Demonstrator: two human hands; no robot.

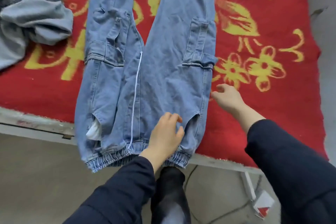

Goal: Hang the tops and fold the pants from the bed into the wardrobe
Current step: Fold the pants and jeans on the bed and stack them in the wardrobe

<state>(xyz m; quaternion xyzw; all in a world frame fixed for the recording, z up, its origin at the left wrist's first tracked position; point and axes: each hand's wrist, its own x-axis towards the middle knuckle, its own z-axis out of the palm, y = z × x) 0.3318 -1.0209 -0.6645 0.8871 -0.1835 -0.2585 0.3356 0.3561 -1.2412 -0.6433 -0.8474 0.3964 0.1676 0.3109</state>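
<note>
Light blue denim cargo pants (163, 56) lie flat on the bed, legs pointing away from me, the elastic waistband (109, 162) hanging over the near edge. A white drawstring (135, 96) runs up the front. My left hand (166, 132) rests palm down on the pants just above the waistband, fingers spread, gripping nothing. My right hand (227, 98) hovers open at the pants' right side seam, fingertips near the cloth. A crumpled grey-blue top (34, 16) lies at the far left of the bed.
The bed carries a red blanket with yellow flowers (263, 42). Its pale metal frame edge (36, 125) runs along the near side. Below are a beige floor (36, 178), my dark trouser leg (169, 196) and a white-and-red object (263, 203).
</note>
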